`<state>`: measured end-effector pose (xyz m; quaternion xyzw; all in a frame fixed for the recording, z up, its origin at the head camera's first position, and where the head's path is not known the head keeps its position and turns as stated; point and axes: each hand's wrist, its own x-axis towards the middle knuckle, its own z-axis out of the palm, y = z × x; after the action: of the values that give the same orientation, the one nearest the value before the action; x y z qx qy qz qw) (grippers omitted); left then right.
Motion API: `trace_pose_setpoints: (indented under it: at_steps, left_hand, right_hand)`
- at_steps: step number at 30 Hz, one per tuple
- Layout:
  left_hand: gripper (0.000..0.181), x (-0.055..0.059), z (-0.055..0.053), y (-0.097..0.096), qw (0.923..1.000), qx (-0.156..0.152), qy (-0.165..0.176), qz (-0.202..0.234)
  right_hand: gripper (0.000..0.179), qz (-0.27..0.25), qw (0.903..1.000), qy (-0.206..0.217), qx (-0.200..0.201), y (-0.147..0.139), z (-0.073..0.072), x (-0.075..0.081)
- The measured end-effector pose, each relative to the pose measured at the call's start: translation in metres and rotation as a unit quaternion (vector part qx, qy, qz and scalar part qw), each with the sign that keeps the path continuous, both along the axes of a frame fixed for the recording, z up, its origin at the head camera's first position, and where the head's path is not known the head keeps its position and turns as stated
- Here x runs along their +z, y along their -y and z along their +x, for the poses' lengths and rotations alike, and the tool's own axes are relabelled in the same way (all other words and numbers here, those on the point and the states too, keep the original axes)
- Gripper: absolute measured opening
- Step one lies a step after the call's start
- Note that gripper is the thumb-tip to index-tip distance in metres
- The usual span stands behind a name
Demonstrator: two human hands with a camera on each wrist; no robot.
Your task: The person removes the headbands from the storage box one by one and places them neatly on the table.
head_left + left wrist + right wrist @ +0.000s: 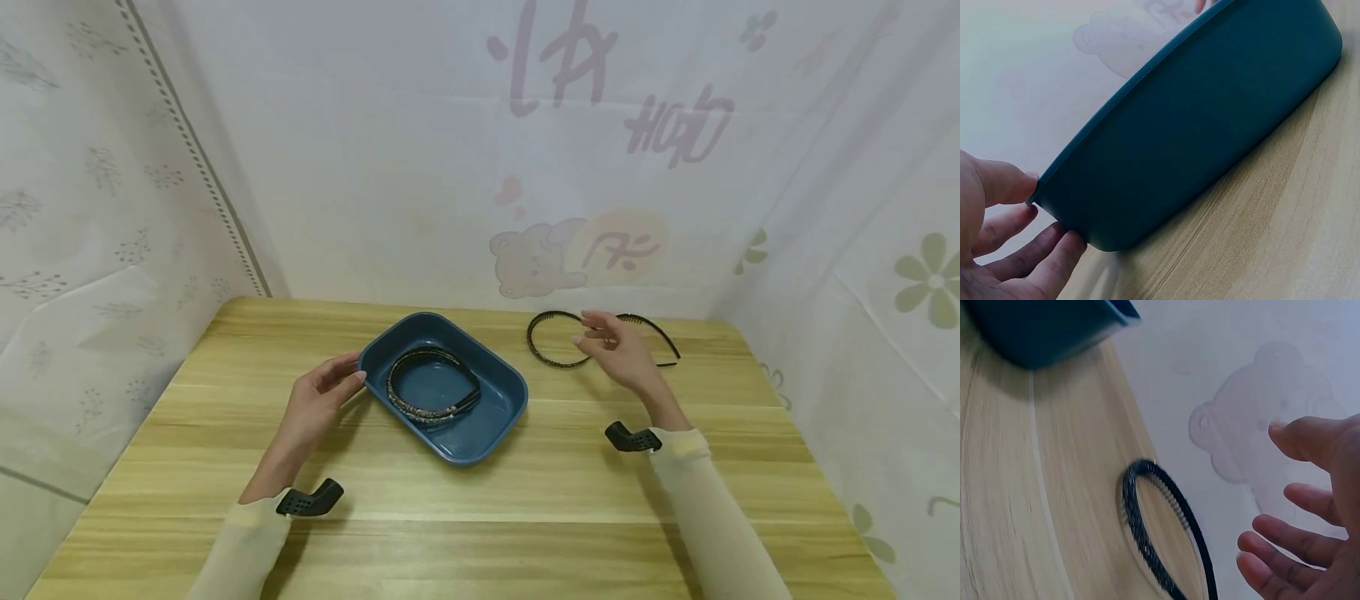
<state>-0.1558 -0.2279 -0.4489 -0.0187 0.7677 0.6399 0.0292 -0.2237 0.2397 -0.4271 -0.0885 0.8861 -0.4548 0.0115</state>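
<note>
A blue plastic bin [491, 433] stands angled on the table, with dark beaded headbands [420, 413] lying overlapped inside it. At the bin's left corner, my left hand [318, 398] grips it, thumb at the rim and the other fingers against the outer wall. Toward the back right lie a black toothed headband [530, 337] and a second black headband [664, 335] beside it. Above these two hovers my right hand [621, 354], its fingers loosely spread and nothing in them. It hides the part of the headbands where they come close together.
The wooden table [420, 550] ends at a pale printed cloth [375, 167] hanging behind it. Similar cloth hangs at the left and right sides. A black wrist mount [311, 498] sits on the left sleeve, another wrist mount [633, 437] on the right one.
</note>
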Motion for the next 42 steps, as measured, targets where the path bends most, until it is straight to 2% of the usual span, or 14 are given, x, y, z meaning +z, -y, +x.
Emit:
trace_pose_setpoints:
  at_steps: [8, 18, 29, 35, 42]
  left_hand:
    - [0.049, -0.001, 0.0, 0.0, 1.0, -0.001, -0.002, 0.002]
    - [0.051, -0.004, -0.001, 0.003, 0.9998, 0.001, -0.003, -0.02]
    - [0.052, -0.006, 0.0, 0.003, 0.9998, 0.006, -0.001, -0.02]
    - [0.053, -0.003, 0.0, 0.003, 0.9998, 0.005, -0.002, -0.02]
    - [0.053, -0.001, -0.003, 0.0, 0.9997, 0.002, 0.004, -0.023]
  right_hand:
    - [0.065, -0.021, 0.9989, 0.003, 0.042, 0.023, 0.007, 0.008]
    - [0.062, -0.035, 0.9959, 0.003, 0.084, 0.052, 0.01, 0.017]
    - [0.061, -0.05, 0.9912, 0.006, 0.123, 0.084, 0.011, 0.02]
    - [0.061, -0.045, 0.989, -0.004, 0.141, 0.102, 0.01, 0.025]
    - [0.063, -0.068, 0.9848, 0.021, 0.158, 0.117, 0.01, 0.027]
